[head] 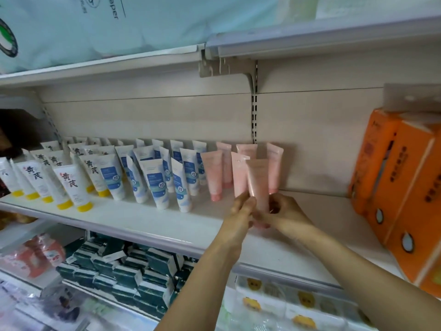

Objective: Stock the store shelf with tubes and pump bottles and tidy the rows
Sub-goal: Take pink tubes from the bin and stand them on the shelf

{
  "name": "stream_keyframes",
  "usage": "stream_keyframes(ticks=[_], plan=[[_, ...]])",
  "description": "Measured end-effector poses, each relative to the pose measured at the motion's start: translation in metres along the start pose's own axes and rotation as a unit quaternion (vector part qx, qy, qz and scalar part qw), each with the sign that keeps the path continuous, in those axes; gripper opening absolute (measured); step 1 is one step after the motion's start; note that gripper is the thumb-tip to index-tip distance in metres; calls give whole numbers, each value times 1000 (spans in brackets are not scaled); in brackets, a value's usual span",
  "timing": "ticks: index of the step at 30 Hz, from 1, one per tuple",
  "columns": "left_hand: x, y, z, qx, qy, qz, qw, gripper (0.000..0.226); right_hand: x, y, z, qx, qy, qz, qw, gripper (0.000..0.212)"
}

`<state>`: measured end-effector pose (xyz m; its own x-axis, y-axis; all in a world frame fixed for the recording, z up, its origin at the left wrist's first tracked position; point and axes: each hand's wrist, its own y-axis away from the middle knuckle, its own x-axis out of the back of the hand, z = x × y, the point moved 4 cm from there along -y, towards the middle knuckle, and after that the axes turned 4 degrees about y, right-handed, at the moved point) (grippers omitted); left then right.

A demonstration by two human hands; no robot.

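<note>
A pink tube (pixel 258 182) stands cap-down near the front of the white shelf (pixel 148 223). My left hand (pixel 241 211) pinches its lower left side and my right hand (pixel 284 213) grips its lower right side. Behind it stand several more pink tubes (pixel 213 175) in short rows. To the left are rows of white-and-blue tubes (pixel 155 182) and white tubes with yellow caps (pixel 71 185). No pump bottles are in view.
Orange tissue packs (pixel 401 187) stand at the shelf's right end, with bare shelf between them and the pink tubes. Dark green boxes (pixel 124 271) and yellow-printed packs (pixel 298 302) fill the shelf below. A large pale paper-goods pack (pixel 95 25) lies on the shelf above.
</note>
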<state>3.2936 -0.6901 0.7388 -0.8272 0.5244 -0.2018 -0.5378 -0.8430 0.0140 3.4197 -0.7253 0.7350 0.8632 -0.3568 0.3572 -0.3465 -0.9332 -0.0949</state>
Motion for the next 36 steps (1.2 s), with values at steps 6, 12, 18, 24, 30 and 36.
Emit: stream_keyframes(ticks=[6, 12, 18, 24, 30, 36], plan=[[-13, -12, -5, 52, 8, -19, 998, 31, 15, -35, 27, 4, 72, 94, 993, 47], [-16, -25, -10, 79, 23, -7, 997, 33, 19, -58, 37, 3, 97, 101, 990, 42], [-15, -34, -14, 95, 56, 10, 994, 40, 14, -63, 39, -3, 111, 111, 988, 43], [-13, -33, -16, 115, 69, 25, 991, 32, 12, -61, 40, -27, 127, 113, 985, 42], [-4, -30, -17, 144, 133, 72, 978, 32, 10, -48, 36, -67, 125, 133, 981, 46], [9, -14, -12, 122, 187, 90, 971, 13, 5, -23, 30, -81, 108, 183, 974, 45]])
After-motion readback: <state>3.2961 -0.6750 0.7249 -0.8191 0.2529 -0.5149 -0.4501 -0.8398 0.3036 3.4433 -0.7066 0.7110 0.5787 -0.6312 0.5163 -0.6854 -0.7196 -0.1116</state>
